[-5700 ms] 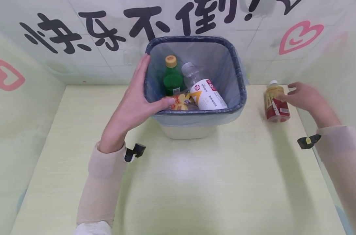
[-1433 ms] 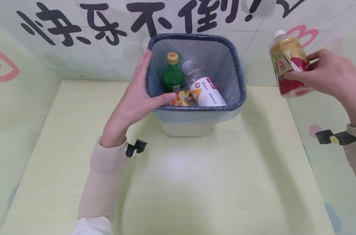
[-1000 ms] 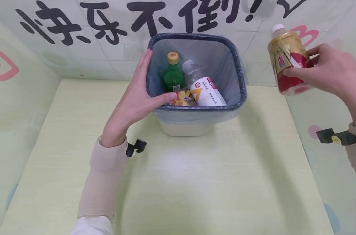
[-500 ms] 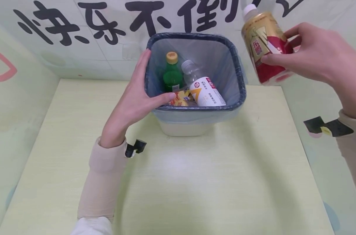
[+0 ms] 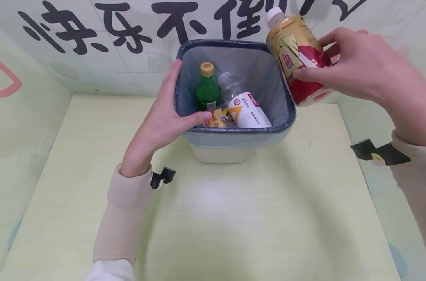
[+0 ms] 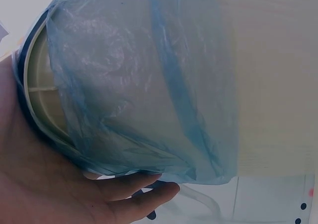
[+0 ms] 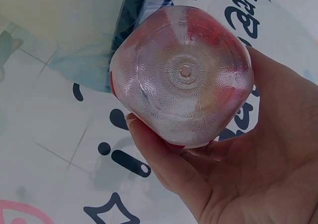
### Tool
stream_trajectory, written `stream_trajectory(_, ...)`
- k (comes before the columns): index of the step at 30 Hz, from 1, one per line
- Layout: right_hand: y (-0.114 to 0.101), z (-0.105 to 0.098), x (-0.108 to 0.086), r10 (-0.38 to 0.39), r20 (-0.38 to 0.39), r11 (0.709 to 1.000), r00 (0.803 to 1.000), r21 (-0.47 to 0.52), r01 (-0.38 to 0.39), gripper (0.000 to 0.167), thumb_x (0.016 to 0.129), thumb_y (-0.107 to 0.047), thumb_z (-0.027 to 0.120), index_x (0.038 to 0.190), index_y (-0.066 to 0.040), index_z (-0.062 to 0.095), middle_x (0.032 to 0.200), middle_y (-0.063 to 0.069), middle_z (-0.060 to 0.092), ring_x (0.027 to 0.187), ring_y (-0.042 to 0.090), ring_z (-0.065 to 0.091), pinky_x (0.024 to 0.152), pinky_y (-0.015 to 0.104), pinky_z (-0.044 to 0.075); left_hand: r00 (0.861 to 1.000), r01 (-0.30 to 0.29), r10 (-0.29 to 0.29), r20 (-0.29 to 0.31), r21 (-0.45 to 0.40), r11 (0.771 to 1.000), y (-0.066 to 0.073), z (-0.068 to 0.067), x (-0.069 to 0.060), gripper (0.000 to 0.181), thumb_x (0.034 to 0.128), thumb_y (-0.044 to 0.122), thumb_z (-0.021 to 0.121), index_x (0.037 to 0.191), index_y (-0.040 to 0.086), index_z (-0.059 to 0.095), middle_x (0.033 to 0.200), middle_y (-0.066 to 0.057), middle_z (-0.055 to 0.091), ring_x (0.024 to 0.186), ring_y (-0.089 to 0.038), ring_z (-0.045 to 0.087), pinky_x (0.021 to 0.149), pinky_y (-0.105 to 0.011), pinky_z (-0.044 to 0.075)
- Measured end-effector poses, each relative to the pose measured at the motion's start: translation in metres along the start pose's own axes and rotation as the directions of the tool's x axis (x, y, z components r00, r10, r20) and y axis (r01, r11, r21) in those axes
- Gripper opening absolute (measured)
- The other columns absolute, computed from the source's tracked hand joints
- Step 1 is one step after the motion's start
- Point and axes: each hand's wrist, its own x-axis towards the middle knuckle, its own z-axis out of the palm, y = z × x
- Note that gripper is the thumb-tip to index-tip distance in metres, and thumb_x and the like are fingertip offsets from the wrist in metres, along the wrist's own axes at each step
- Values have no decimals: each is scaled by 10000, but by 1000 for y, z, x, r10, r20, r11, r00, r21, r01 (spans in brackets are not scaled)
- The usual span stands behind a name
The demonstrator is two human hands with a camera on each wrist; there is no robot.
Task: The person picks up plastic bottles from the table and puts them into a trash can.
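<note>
A trash bin (image 5: 225,155) with a dark rim and a bluish plastic liner (image 6: 134,85) stands near the back wall. My left hand (image 5: 160,115) holds its left front corner, thumb over the rim and fingers along the outer side. Raised over the bin's right rim, a drink bottle (image 5: 297,54) with a gold and red label and white cap tilts to the left. My right hand (image 5: 364,66) grips this bottle near its base; the right wrist view faces its clear bottom (image 7: 184,75). Inside the bin are a green bottle (image 5: 207,91), a white-labelled bottle (image 5: 249,109) and a colourful wrapper (image 5: 218,118).
The bin stands on a pale yellow table (image 5: 213,218). Light walls close it in at the back and both sides, the back wall (image 5: 104,78) carrying large black characters. Small black wrist cameras sit at both cuffs.
The right hand took hold of the gold and red bottle at the table's right side, lifted it and carried it left to the bin's rim. The left hand stayed on the bin.
</note>
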Motion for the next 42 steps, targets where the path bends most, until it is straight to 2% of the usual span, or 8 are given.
stream_trajectory(3, -5, 1, 0, -9, 1, 1000, 1000, 12, 9, 937, 833, -617, 676, 1510, -61, 343, 1357, 239, 481, 1154, 431, 454, 637, 409, 469, 1000, -1, 1, 2, 0, 1000, 0, 0, 0, 1097, 807, 394, 791, 1606, 261, 53, 1648, 130, 7, 1485, -54, 71, 1191, -389, 134)
stream_trajectory(7, -19, 4, -1, -34, 16, 999, 999, 28, 33, 948, 809, -662, 668, 1505, -101, 355, 1353, 186, 508, 1107, 378, 502, 687, 430, 452, 1000, 1, -1, 2, 3, 1000, -1, 0, 0, 1094, 809, 392, 795, 1606, 268, 56, 1645, 141, 12, 1479, -38, 72, 1188, -372, 137)
stream_trajectory(16, -60, 14, -8, -128, 56, 991, 990, 39, 126, 930, 829, -649, 660, 1514, -114, 331, 1365, 182, 491, 1146, 357, 504, 835, 537, 534, 1000, 3, -3, 2, 8, 1000, -2, -1, 0, 1094, 809, 409, 794, 1606, 275, 56, 1644, 147, 10, 1479, -31, 65, 1191, -381, 131)
stream_trajectory(20, -71, 18, -11, -161, 56, 987, 985, 39, 159, 907, 834, -632, 667, 1503, -111, 346, 1346, 165, 513, 1131, 334, 527, 837, 532, 545, 1000, 8, -8, 3, 10, 1000, -1, -1, -1, 1094, 810, 421, 790, 1605, 285, 50, 1644, 151, 1, 1483, -37, 55, 1196, -399, 123)
stream_trajectory(32, -89, 33, -13, -236, 93, 971, 967, 57, 231, 846, 839, -603, 679, 1465, -105, 401, 1324, 115, 560, 1073, 264, 583, 821, 449, 562, 1000, 6, -6, 13, 2, 1000, -1, 0, -2, 1083, 824, 394, 786, 1606, 275, 47, 1645, 148, 7, 1488, -53, 54, 1201, -422, 125)
stream_trajectory(42, -97, 44, -12, -253, 124, 967, 959, 55, 248, 810, 844, -584, 691, 1450, -120, 420, 1279, 95, 592, 1059, 243, 579, 836, 419, 534, 1000, 0, 0, 15, -8, 1000, -2, -1, -2, 1082, 831, 397, 782, 1607, 265, 39, 1648, 133, 10, 1490, -55, 47, 1204, -432, 131)
